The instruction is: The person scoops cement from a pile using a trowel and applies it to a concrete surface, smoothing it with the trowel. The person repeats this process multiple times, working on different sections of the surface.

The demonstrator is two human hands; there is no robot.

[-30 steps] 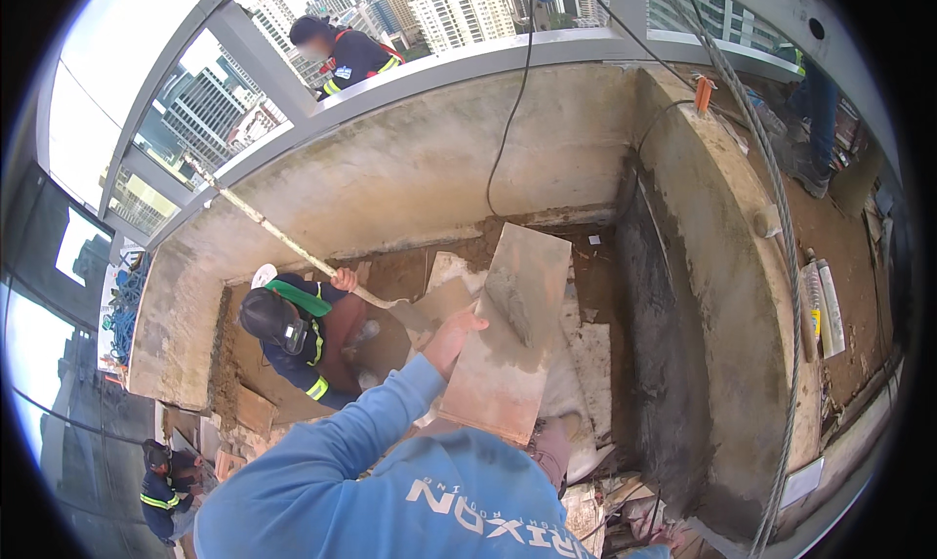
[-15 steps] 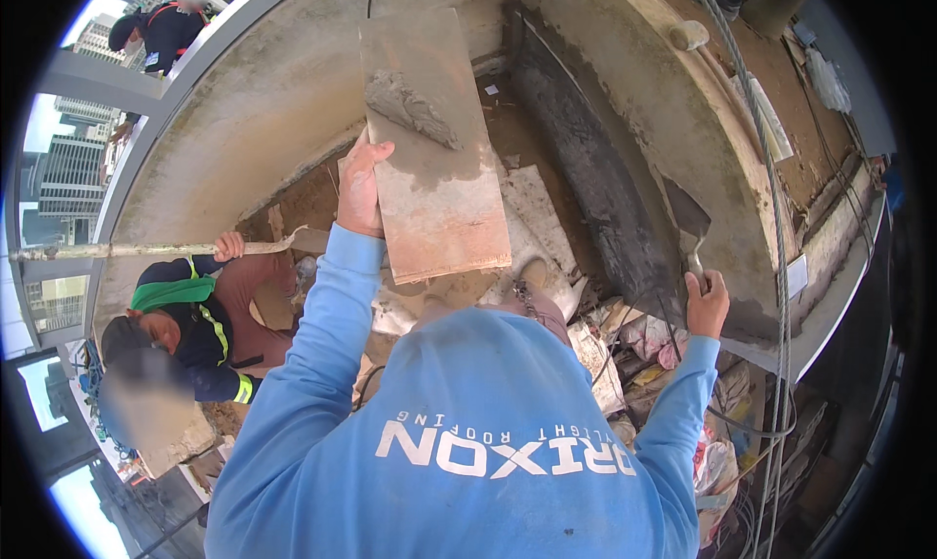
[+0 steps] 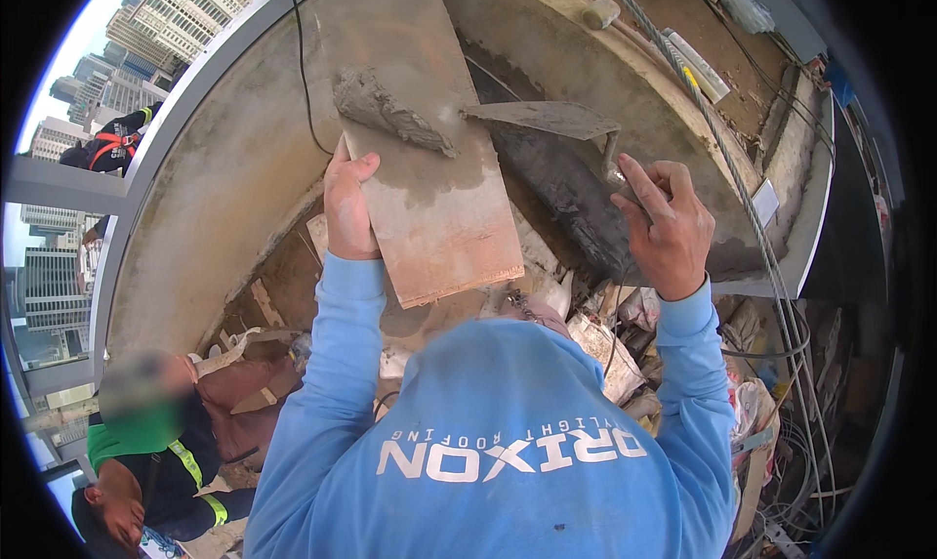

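Note:
My left hand (image 3: pixel 350 206) is closed on the near left edge of a long wooden board (image 3: pixel 449 207), with the thumb on top. A mound of wet grey mortar (image 3: pixel 390 112) lies across the board, and a damp smear surrounds it. My right hand (image 3: pixel 669 229) grips the handle of a pointed trowel (image 3: pixel 547 120), its index finger stretched along it. The trowel's tip is over the board's right edge, just beside the mortar; whether it touches is unclear. Behind the trowel runs the dark, freshly coated inner face of a curved wall (image 3: pixel 571 203).
A mallet (image 3: pixel 601 14) rests on the wall's top, near a taut steel cable (image 3: pixel 717 110). Bags and rubble (image 3: pixel 610 354) lie by my feet. At lower left a co-worker (image 3: pixel 156 471) crouches close; another person (image 3: pixel 105 149) is beyond the metal frame (image 3: pixel 68 185).
My right hand has brought the trowel from the wall on the right over to the board. The board has shifted slightly, and the co-worker at left has changed posture.

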